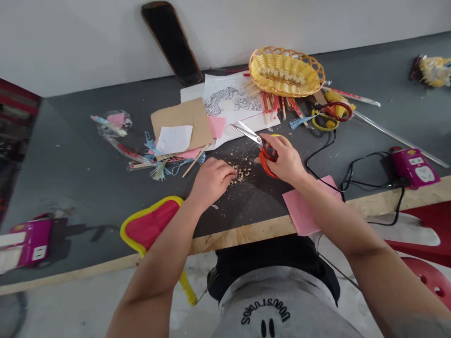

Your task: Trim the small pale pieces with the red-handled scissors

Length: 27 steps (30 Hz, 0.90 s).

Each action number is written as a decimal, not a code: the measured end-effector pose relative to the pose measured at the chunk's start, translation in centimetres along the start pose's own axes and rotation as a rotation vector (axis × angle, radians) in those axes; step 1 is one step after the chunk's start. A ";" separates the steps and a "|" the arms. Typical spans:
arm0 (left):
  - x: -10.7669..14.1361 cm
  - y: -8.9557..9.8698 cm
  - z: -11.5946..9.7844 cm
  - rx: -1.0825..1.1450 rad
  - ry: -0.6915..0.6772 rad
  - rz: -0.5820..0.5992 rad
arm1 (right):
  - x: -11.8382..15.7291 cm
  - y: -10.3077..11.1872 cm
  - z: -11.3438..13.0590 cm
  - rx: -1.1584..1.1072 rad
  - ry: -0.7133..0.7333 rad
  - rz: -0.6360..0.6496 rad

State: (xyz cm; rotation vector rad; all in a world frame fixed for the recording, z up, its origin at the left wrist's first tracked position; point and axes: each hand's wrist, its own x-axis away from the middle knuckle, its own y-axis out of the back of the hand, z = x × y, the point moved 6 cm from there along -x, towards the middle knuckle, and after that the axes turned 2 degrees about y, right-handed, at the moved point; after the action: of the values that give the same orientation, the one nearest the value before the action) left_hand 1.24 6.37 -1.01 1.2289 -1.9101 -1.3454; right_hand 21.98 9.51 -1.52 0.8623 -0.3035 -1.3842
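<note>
My right hand (287, 159) holds a pair of scissors (248, 133) by the red handles, the blades parted and pointing up and left. My left hand (213, 182) is low over the dark tabletop, its fingers pinched together at the edge of small scattered wooden bits (242, 174). Whatever may be between those fingertips is hidden. A thin wooden stick (195, 162) lies above my left hand, beside blue tassels (160, 170). Just below my right forearm is a pink paper sheet (299, 213).
Behind my hands are a wicker basket (287, 89) holding pale pieces, a dragon drawing (232, 94) and brown card (179, 117). A phone (172, 42) leans on the wall. Purple boxes (416, 166) with black cables sit right and left. A yellow-edged red fan shape (151, 220) overhangs the front edge.
</note>
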 end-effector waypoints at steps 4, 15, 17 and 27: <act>-0.1 0.6 -0.1 -0.016 0.040 0.014 | -0.1 0.0 -0.1 -0.029 -0.012 0.003; -5.9 0.7 2.0 -0.029 0.242 0.015 | -0.1 -0.4 0.1 -0.021 0.020 0.046; -6.8 0.0 2.4 -0.052 0.254 0.015 | -0.1 -0.4 0.1 -0.027 0.022 0.038; -5.2 1.8 3.2 -0.031 0.283 0.000 | -0.2 -0.6 0.1 -0.019 0.019 0.059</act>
State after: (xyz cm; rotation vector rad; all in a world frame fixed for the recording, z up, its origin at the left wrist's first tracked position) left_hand 0.49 12.64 -0.10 1.3258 -1.6856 -1.1276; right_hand 21.46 9.70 -1.82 0.8439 -0.2984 -1.3213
